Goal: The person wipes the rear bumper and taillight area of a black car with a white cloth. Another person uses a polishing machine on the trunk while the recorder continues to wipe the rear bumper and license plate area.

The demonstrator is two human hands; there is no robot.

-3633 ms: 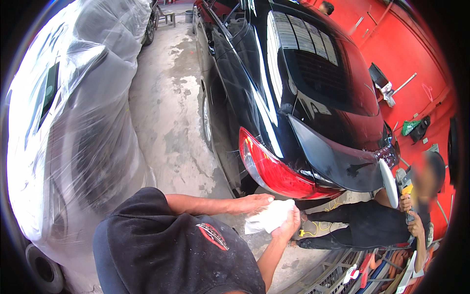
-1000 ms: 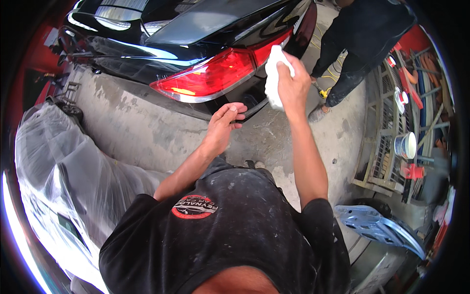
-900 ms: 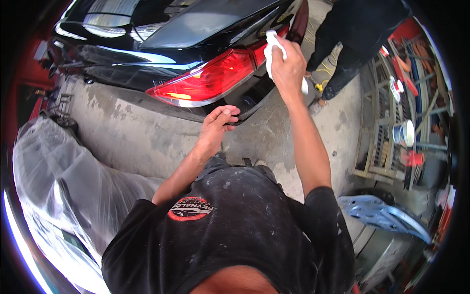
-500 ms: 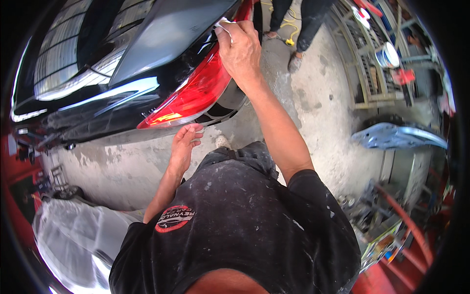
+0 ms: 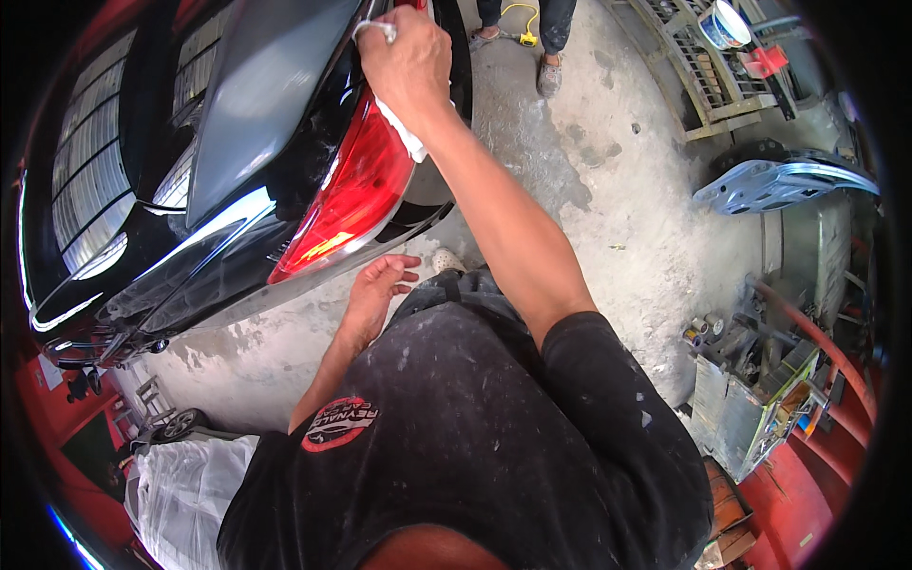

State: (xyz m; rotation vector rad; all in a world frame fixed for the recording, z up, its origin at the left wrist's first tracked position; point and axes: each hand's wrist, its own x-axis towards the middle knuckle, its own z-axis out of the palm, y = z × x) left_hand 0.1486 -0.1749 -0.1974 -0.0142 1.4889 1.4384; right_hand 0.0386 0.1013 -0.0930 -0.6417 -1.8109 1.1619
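Note:
Bunched in my right hand (image 5: 410,68) is a white cloth (image 5: 414,145), held against the car near the upper end of its red tail light (image 5: 350,195). My fingers curl round the cloth, and a loose fold hangs out below the palm over the light's edge. The surface directly under the hand is hidden. My left hand (image 5: 380,285) is in the air below the light's lower tip, its fingers loosely apart with nothing in them. To the left of the light, the glossy black car (image 5: 223,252) has a dull grey panel area (image 5: 252,109).
Another person's legs (image 5: 556,24) stand beyond the car, near a yellow cable (image 5: 528,38). On the right are a slatted wooden rack (image 5: 708,71), a white bucket (image 5: 725,26), a blue car panel (image 5: 784,180) and a metal box (image 5: 746,408). Clear plastic sheeting (image 5: 190,484) lies lower left.
The whole view has shifted, with the car appearing turned. My right hand, still on the cloth, appears farther up and left, and more cloth shows below it. My left hand stays open.

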